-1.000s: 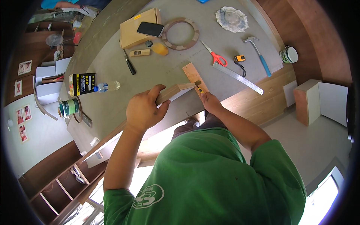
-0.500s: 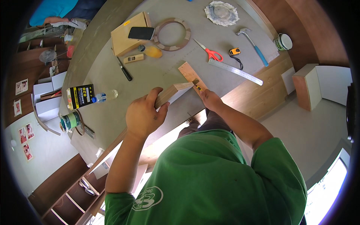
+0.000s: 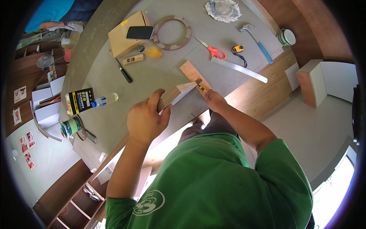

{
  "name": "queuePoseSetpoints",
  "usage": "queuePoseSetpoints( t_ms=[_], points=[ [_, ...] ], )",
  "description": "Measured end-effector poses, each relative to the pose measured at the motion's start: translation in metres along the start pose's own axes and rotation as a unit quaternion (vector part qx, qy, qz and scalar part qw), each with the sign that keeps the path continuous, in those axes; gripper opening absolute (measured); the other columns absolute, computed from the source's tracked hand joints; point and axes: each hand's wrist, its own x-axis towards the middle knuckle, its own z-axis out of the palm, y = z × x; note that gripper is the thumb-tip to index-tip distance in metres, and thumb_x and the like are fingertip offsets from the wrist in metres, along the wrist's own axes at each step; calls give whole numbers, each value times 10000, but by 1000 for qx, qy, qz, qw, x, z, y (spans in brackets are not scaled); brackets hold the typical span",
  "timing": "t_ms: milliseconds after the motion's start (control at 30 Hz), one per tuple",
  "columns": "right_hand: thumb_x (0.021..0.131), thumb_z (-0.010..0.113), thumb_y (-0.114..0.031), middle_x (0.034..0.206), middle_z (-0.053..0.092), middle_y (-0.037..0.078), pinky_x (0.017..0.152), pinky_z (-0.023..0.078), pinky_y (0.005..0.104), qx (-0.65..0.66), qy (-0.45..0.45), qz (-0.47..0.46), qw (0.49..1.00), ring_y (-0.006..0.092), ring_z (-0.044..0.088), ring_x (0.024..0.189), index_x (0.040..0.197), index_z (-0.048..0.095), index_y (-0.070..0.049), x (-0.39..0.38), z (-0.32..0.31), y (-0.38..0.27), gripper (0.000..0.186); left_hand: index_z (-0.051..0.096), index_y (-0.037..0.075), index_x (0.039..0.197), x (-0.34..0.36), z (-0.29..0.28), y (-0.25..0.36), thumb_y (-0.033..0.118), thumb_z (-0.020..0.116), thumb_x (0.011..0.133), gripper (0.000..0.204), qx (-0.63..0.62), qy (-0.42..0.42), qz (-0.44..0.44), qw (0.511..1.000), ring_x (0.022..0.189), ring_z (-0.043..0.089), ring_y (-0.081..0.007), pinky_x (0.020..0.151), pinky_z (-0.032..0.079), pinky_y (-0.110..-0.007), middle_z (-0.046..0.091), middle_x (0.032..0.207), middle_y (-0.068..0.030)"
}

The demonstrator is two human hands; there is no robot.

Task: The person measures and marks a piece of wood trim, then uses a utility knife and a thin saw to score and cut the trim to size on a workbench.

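My left hand grips a board with a wood-coloured edge and a white face, tilted up on its edge. At the board's far corner a small brown strip end sticks out. My right hand is closed around a yellow utility knife, its tip close to that corner. Just beneath lies a flat, light reddish wooden strip on the grey table. Whether the blade touches the brown strip end is too small to tell.
Beyond my hands lie scissors, a steel ruler, a tape measure, a hammer, a wooden ring and a phone on a cardboard box. A black-handled knife, bottle and adhesive can stand left.
Small movement only: the brown strip end at the board's corner stands out more, and the knife has shifted slightly. The whole view has tilted a little. Both hands keep their grips.
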Motion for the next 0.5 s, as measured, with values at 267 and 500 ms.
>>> queuePoseSetpoints(
  t_ms=[267,500],
  points=[
    [1106,399,-434,1040,719,320,906,548,582,13,24,-3,1000,502,695,1011,1139,596,17,-6,5,3,493,633,144,1254,0,-2,2,319,788,878,443,4,-13,-5,1000,662,697,-335,619,551,-446,694,718,-113],
    [1095,455,-379,948,715,325,828,560,585,15,40,-18,999,517,699,925,1078,595,23,-24,7,18,426,653,112,1247,-1,2,0,286,812,868,447,-9,7,4,1000,685,699,-356,612,543,-445,684,731,-112]
  ],
)
